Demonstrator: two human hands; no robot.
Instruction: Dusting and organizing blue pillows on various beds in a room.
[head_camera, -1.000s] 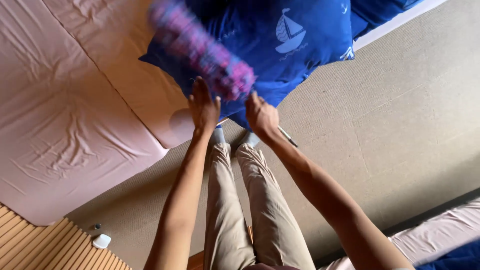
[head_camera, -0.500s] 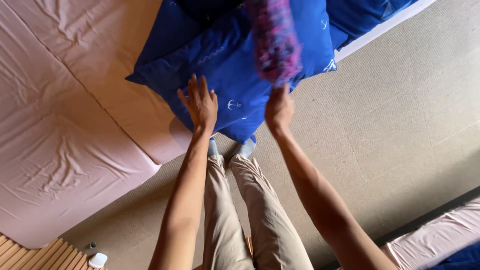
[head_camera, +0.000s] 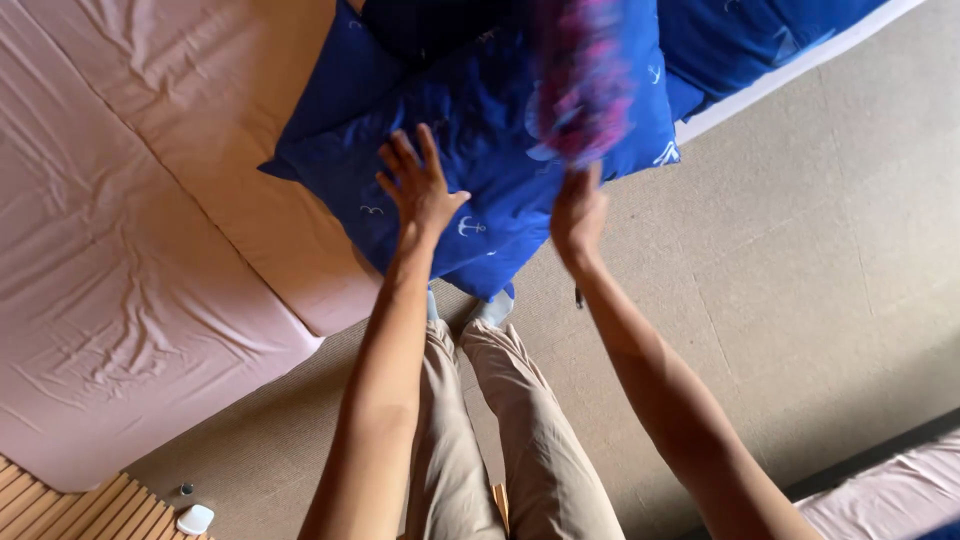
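From the head view we look down our own arms and beige trousers (head_camera: 500, 440) to a bed with a pink sheet (head_camera: 130, 250) and a grey carpeted floor (head_camera: 800, 280). Our left hand (head_camera: 420, 185) is raised with the fingers spread wide, its grip apart and holding nothing; it shows in front of a blue pillow printed with small white anchors (head_camera: 480, 140), and we cannot tell whether it touches the cloth. The pillow lies at the bed's edge, its lower corner hanging over the floor just above our feet. Our right hand (head_camera: 578, 215) reaches up beside it, and just above its fingertips is a pink-and-purple patterned thing (head_camera: 585, 75), too blurred to name; we cannot tell whether that grip is closed on it. More blue bedding (head_camera: 760, 40) lies beyond. At lower left, a small white object (head_camera: 195, 519) rests on a slatted wooden floor (head_camera: 60, 510).
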